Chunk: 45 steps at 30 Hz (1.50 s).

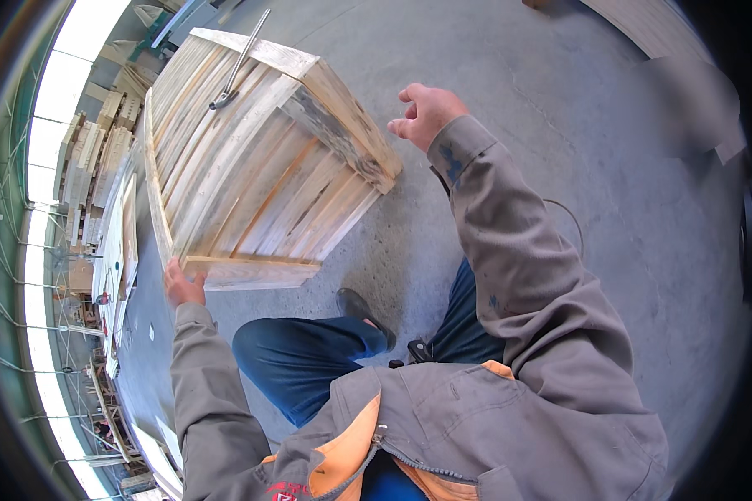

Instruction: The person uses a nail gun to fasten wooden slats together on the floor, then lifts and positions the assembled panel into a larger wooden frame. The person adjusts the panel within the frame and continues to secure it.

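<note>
A large pale wooden pallet (251, 159) made of rough slats nailed over thicker cross-blocks stands tilted up off the grey concrete floor (627, 209), its slatted face turned toward the camera and its weathered end block at the right corner. The left hand (182, 285) is pressed against the pallet's lower near corner, fingers laid on the edge of the bottom board; the view does not show whether they curl round it, so whether this is a true grasp cannot be told. The right hand (426, 113) is in the air just beside the pallet's upper right corner, open with loosely bent fingers, gripping nothing and not touching the wood.

A thin grey metal bar with a hooked end (238, 63) lies across the upper slats of the pallet, running toward its far edge.

Both arms wear grey work-jacket sleeves (526, 275), the jacket showing an orange lining (351, 442) at the open zip. Below the pallet, a knee in blue trousers (301, 359) is raised, and a dark shoe (363, 313) rests on the floor near the pallet's lower edge.

Along the left rim, stacks of sawn timber boards (100, 159) stand beside bright window openings, well apart from the hands
</note>
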Motion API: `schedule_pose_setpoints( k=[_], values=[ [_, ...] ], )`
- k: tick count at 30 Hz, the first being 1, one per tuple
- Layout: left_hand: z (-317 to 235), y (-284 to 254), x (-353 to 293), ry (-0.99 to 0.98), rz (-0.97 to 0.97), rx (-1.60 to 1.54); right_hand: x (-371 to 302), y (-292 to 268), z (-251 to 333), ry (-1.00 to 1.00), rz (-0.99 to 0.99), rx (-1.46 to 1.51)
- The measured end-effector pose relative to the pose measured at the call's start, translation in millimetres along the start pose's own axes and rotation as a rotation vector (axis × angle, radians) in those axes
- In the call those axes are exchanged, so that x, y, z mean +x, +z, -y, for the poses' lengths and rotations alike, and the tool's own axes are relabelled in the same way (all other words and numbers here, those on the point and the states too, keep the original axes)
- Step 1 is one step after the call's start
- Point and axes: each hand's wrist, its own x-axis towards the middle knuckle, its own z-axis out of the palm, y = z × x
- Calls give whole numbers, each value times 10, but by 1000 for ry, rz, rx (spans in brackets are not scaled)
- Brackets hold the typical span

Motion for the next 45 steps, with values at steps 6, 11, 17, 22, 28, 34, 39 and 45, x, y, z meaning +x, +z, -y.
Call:
schedule_pose_setpoints(
  k=[6, 11, 17, 22, 28, 34, 39, 45],
  values=[
    [27, 16, -2, 5, 3, 13, -8, 1, 38, 0, 9, 6],
    [45, 29, -3, 0, 2, -3, 0, -2, 45, 20, 34, 13],
    [67, 67, -2, 25, -20, -20, -2, 16, 55, 69, 46, 40],
    [73, 76, -17, 31, -40, -14, -10, 25, 85, 87, 67, 28],
    [67, 61, -19, 24, -15, 12, -7, 30, 105, 87, 80, -16],
    [55, 61, -36, 24, -18, 13, 9, 63, 111, 90, 98, -55],
    [139, 119, -40, 46, -39, 12, 20, 125, 71, 71, 88, -53],
    [212, 180, -25, 106, -85, 6, 56, 184, 20, 37, 86, -75]
  ],
)
